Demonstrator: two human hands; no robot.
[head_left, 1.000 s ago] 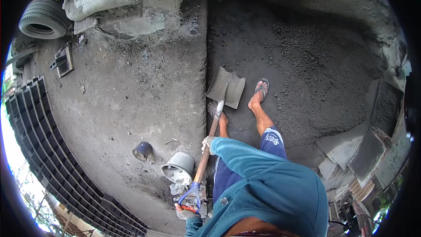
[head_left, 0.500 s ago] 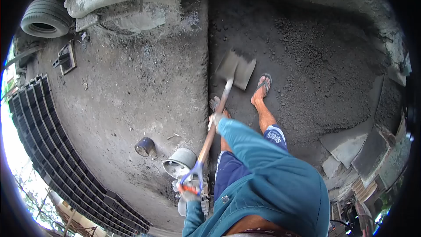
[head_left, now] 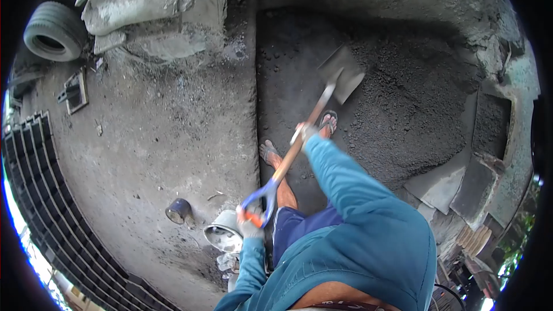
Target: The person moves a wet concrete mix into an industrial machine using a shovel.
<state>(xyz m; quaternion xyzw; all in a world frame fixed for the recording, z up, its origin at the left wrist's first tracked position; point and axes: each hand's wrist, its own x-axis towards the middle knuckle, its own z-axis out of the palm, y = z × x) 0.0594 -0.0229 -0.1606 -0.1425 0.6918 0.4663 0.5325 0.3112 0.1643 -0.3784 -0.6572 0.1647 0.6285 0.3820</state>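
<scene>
I hold a shovel slantwise across my front, its blade up and to the right, at the edge of a heap of dark, crumbly soil-like material. The blade looks bare on its visible face. My left hand, in a pale glove, is closed round the orange grip of the blue D-shaped handle. Farther up the wooden shaft, my gloved right hand is wrapped round it. Both of my feet, in flip-flops, stand on the dark ground below the blade.
A raised ledge runs along the left of the dark pit. A pail and a small dark can are near my left hand. Stacked black trays, a tyre and flat slabs lie farther out.
The shovel blade has swung right, toward the heap, with both hands still on the shovel. My right hand has moved right and upward; the view has shifted a little.
</scene>
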